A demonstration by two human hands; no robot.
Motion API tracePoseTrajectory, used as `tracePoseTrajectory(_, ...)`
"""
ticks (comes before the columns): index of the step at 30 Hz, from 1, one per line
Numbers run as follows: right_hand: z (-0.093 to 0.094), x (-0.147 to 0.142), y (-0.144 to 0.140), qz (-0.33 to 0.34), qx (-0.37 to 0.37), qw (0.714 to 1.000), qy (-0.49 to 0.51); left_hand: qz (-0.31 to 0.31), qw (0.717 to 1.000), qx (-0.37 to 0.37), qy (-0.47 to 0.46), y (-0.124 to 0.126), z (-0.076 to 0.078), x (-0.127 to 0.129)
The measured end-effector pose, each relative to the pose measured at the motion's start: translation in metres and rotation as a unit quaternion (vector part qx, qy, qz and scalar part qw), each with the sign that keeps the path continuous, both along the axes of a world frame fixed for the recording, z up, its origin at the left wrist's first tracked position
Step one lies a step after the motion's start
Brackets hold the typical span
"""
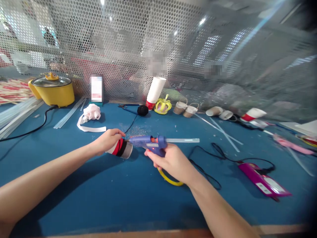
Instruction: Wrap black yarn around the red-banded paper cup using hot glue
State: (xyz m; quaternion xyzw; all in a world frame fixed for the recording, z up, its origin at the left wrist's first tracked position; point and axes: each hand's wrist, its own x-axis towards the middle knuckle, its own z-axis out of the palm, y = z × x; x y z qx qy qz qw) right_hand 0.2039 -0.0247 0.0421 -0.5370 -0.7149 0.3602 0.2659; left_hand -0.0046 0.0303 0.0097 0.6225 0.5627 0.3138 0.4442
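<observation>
Your left hand (109, 140) holds the paper cup (121, 148) tipped sideways, mid-table (111, 198); right hand (170, 160) grips the glue gun (148, 142), nozzle by the cup. Red and black bands (119, 147) on, pale end (127, 151) bare: covering looks part done.

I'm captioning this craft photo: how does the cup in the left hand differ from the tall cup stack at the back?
The cup is single; the cup stack is many nested together. The cup is held sideways by the left hand; the cup stack stands leaning. The cup has a black band; the cup stack shows none. Both show white and red.
</observation>
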Motion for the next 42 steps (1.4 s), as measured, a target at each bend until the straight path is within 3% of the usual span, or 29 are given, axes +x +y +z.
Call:
tracePoseTrajectory(6, -0.005, -0.005, -0.006, 0.042, 0.139, 0.982, -0.121, 0.011, 1.0, -0.028, -0.007, -0.001, 0.001, 0.002)
tracePoseTrajectory(12, -0.007, -0.006, -0.011, 0.049, 0.231, 0.951, -0.198, 0.016, 1.0, -0.024, 0.0, -0.002, 0.003, 0.004)
tracePoseTrajectory(42, 0.003, -0.013, -0.021, 0.055, 0.208, 0.951, -0.221, 0.016, 0.999, -0.016, 0.048, -0.005, 0.004, 0.003)
